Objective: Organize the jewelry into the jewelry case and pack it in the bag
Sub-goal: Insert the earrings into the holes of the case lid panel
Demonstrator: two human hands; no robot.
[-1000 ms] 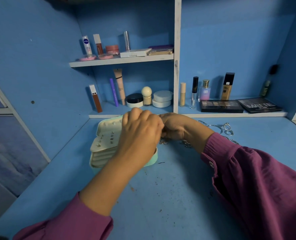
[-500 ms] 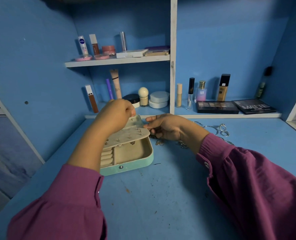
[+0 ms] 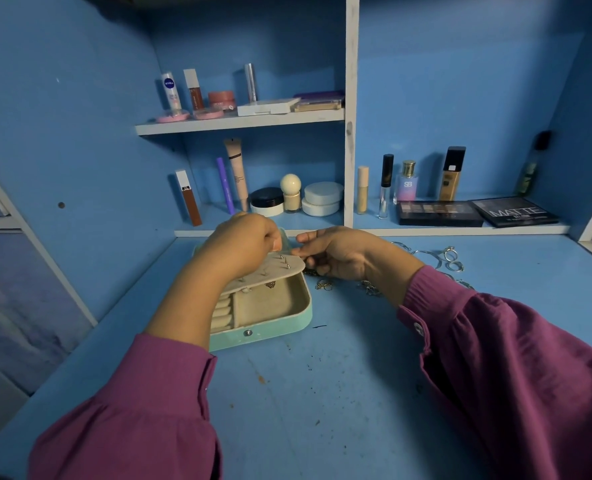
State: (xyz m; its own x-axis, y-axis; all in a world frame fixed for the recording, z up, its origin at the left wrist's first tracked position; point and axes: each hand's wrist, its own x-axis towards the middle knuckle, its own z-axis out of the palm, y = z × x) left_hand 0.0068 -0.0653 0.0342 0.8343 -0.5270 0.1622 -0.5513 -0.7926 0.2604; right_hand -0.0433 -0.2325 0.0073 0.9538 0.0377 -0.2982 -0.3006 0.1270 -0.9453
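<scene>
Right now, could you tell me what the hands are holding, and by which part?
The left hand grips the earring panel of the jewelry case at its raised far edge. The right hand touches the panel's right corner; any hold there cannot be told.

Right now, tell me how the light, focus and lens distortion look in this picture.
Head view: dim, bluish, even light, no glare; soft shadows behind the bottles on the shelf. The wide lens bows the white shelf divider and stretches the sleeves at the bottom corners. The left hand, right hand and jewelry case are fairly sharp; the loose jewelry is too small to make out.
</scene>
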